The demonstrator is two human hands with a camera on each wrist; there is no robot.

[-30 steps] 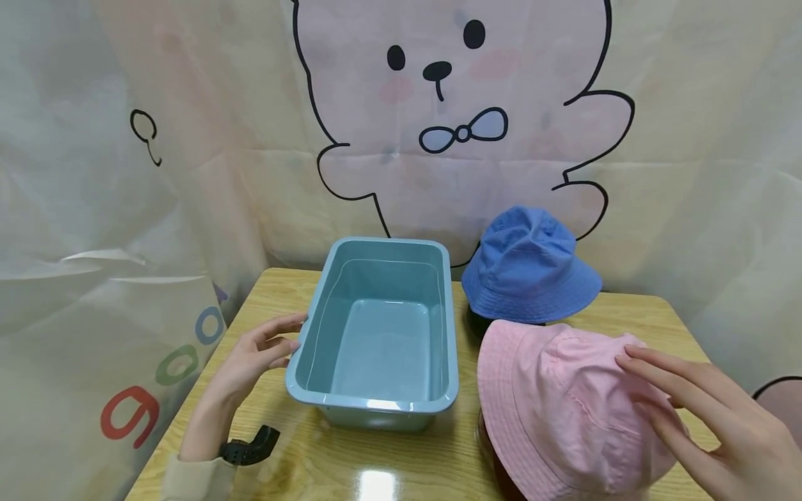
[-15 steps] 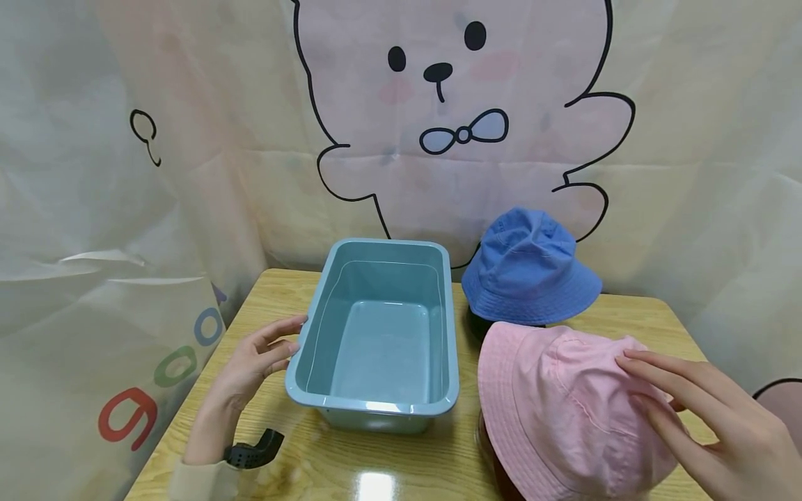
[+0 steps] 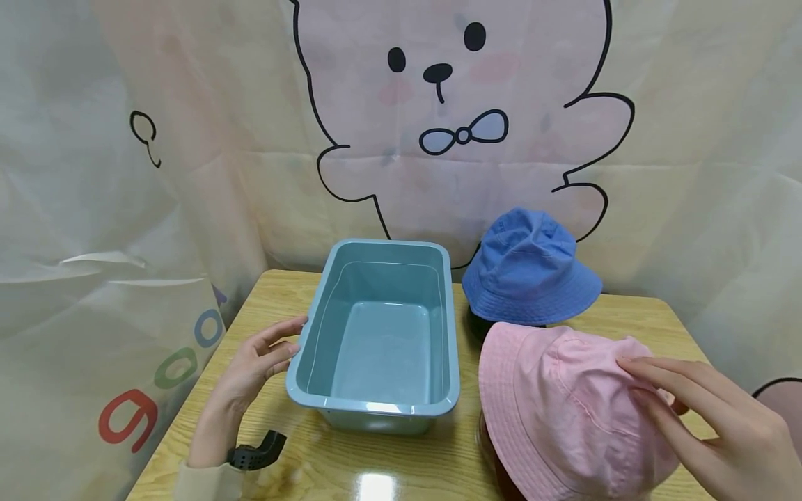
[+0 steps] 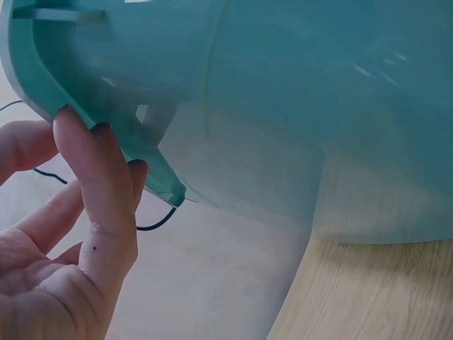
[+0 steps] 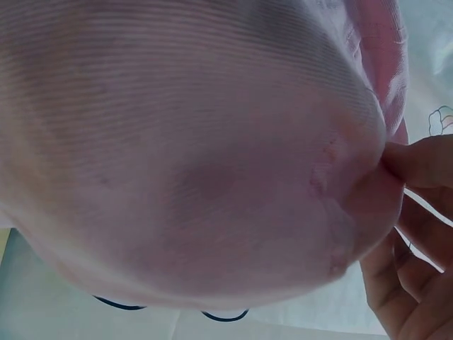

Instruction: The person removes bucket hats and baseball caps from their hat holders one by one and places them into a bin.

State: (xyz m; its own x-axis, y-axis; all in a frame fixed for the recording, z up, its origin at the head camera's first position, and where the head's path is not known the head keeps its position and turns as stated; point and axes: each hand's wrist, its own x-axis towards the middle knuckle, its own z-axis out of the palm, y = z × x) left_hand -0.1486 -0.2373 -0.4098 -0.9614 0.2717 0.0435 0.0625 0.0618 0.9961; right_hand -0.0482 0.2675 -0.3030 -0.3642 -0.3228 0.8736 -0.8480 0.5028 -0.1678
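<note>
At the left side of the light blue plastic basin (image 3: 376, 407), my left hand (image 3: 250, 365) touches the outer edge of the rim with loosely bent fingers. In the left wrist view its fingertips meet the underside of the green-tinted rim (image 4: 159, 173). My right hand (image 3: 720, 417) pinches the crown of a pink bucket hat (image 3: 570, 403) between thumb and fingers. The right wrist view shows the pink cloth (image 5: 212, 177) gathered at those fingertips. Beneath its brim a brown rounded support is partly visible. Behind it sits a blue bucket hat (image 3: 532, 271) on a dark support, mostly hidden.
Everything stands on a light wooden table (image 3: 313, 466). A cloth backdrop (image 3: 250, 104) with a cartoon bear hangs close behind the table and along its left side. The basin holds nothing.
The right hand's fingers have drawn slightly closer together on the pink bucket hat's crown. The left wrist has shifted slightly right; its fingers stay at the rim. Basin and blue hat hold their places.
</note>
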